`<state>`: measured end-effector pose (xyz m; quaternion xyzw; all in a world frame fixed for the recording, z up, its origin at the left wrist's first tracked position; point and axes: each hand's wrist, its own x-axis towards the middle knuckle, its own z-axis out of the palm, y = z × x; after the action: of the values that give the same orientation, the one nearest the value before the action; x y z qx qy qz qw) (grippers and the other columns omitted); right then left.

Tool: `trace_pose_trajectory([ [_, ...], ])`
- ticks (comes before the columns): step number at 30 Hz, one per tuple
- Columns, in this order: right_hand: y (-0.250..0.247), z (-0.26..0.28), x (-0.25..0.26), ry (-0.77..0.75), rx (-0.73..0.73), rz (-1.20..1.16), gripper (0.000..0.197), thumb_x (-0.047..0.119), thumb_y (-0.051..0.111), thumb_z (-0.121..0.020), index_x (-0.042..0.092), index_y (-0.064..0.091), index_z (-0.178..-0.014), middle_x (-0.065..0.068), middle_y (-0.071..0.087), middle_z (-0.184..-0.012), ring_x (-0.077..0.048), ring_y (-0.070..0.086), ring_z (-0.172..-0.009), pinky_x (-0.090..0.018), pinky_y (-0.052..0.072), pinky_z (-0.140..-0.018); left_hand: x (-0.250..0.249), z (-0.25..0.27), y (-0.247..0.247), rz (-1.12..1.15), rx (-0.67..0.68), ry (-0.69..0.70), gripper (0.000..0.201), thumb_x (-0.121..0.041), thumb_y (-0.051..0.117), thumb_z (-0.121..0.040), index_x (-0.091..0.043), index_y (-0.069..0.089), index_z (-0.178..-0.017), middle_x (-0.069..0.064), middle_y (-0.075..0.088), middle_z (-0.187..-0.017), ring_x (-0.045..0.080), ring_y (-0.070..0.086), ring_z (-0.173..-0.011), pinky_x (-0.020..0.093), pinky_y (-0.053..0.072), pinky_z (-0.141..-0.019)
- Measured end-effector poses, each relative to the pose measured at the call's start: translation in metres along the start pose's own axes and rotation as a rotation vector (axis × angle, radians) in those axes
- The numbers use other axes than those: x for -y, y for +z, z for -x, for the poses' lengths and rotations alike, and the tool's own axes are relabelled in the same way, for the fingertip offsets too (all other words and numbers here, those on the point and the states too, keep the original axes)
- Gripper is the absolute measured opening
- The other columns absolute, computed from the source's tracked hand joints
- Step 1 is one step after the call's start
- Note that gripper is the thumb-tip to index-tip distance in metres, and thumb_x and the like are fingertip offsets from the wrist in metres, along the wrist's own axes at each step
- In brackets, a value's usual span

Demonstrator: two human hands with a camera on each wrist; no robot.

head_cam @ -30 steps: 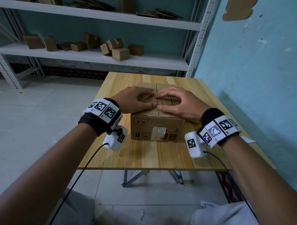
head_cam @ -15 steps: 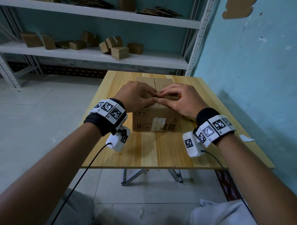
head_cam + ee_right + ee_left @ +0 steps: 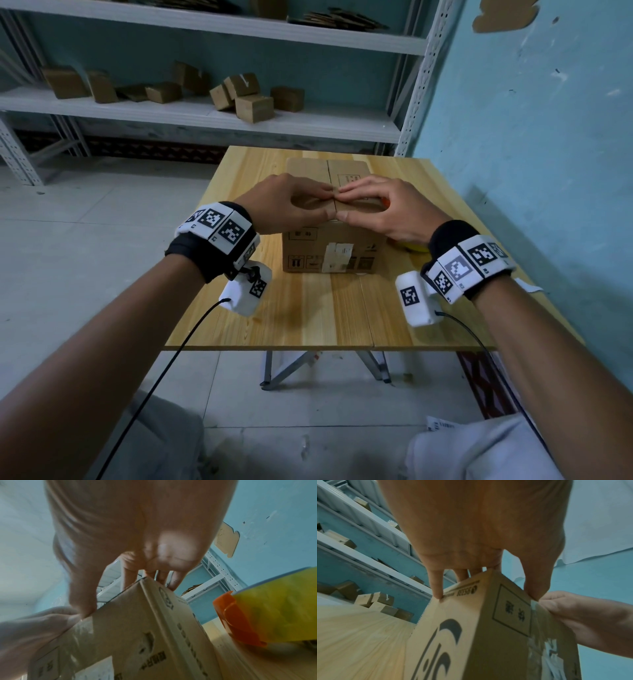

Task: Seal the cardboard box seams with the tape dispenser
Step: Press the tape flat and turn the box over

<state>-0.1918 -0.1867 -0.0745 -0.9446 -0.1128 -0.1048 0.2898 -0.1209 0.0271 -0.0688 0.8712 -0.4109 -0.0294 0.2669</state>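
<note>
Setting: wooden table (image 3: pixel 308 318), shelving behind.
Box: cardboard box (image 3: pixel 334 250) sits mid-table, flaps down.
Change: both hands have drawn inward; fingertips now meet at the centre seam.
Left hand (image 3: pixel 291 205): arched fingers pressing its flap.
Right hand (image 3: pixel 387 209): the same.
Tape dispenser (image 3: pixel 267 616): untouched beside the box (orange and yellow).
Meaning: seam closed; taping not yet begun.

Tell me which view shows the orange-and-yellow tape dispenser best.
Right wrist: the orange-and-yellow tape dispenser fills its right side, beside the brown cardboard box. Head view shows only slivers behind the right hand. Left wrist shows none.
</note>
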Motion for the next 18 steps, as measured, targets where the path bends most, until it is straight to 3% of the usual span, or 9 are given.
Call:
trace_pose_trajectory([
  [4,-0.003,0.006,0.0,0.018,0.045,-0.078,0.061,0.061,0.071,-0.073,0.03,0.066,-0.126,0.02,0.056,-0.133,0.006,0.046,-0.125,-0.025,0.033,-0.108,0.004,0.001,0.0,0.035,0.022,-0.007,0.052,-0.052,0.058,-0.087,-0.031,0.053,-0.134,-0.019,0.044,-0.144,0.01,0.042,-0.13,0.033,0.04,-0.104],
  [6,-0.006,0.008,-0.001,0.043,-0.019,-0.156,0.056,0.064,0.061,-0.079,0.03,0.066,-0.123,0.019,0.061,-0.128,0.005,0.05,-0.121,-0.026,0.037,-0.106,0.004,0.001,0.0,0.055,0.023,-0.007,0.052,-0.051,0.059,-0.087,-0.031,0.053,-0.134,-0.019,0.043,-0.144,0.009,0.042,-0.13,0.031,0.039,-0.103],
  [9,-0.017,0.01,-0.005,0.139,-0.199,-0.21,0.043,0.052,0.049,-0.096,0.023,0.067,-0.122,0.022,0.063,-0.112,0.009,0.054,-0.109,-0.025,0.04,-0.104,0.004,0.002,-0.002,0.074,0.02,-0.017,0.05,-0.048,0.06,-0.087,-0.032,0.053,-0.134,-0.02,0.043,-0.144,0.007,0.039,-0.13,0.023,0.033,-0.099],
  [13,-0.03,0.015,-0.028,0.307,-0.368,-0.117,0.032,0.039,0.047,-0.102,0.018,0.07,-0.109,0.005,0.068,-0.108,-0.011,0.061,-0.105,-0.027,0.044,-0.094,0.005,0.002,0.0,0.058,0.001,-0.014,0.06,-0.055,0.065,-0.079,-0.032,0.054,-0.133,-0.021,0.043,-0.143,0.006,0.037,-0.132,0.023,0.032,-0.099],
  [15,-0.03,0.017,-0.041,0.402,-0.355,-0.028,0.031,0.036,0.05,-0.101,0.013,0.071,-0.106,-0.001,0.068,-0.106,-0.017,0.061,-0.102,-0.026,0.042,-0.084,0.005,0.002,0.003,0.048,-0.025,-0.008,0.064,-0.058,0.066,-0.075,-0.031,0.055,-0.132,-0.022,0.045,-0.141,0.005,0.038,-0.132,0.022,0.033,-0.099],
  [18,-0.029,0.02,-0.05,0.504,-0.251,0.051,0.028,0.037,0.054,-0.098,0.015,0.068,-0.108,0.0,0.064,-0.108,-0.016,0.054,-0.099,-0.026,0.038,-0.082,0.005,0.003,0.006,0.04,-0.041,0.007,0.066,-0.06,0.065,-0.074,-0.031,0.055,-0.132,-0.022,0.045,-0.141,0.006,0.039,-0.132,0.023,0.034,-0.101],
])
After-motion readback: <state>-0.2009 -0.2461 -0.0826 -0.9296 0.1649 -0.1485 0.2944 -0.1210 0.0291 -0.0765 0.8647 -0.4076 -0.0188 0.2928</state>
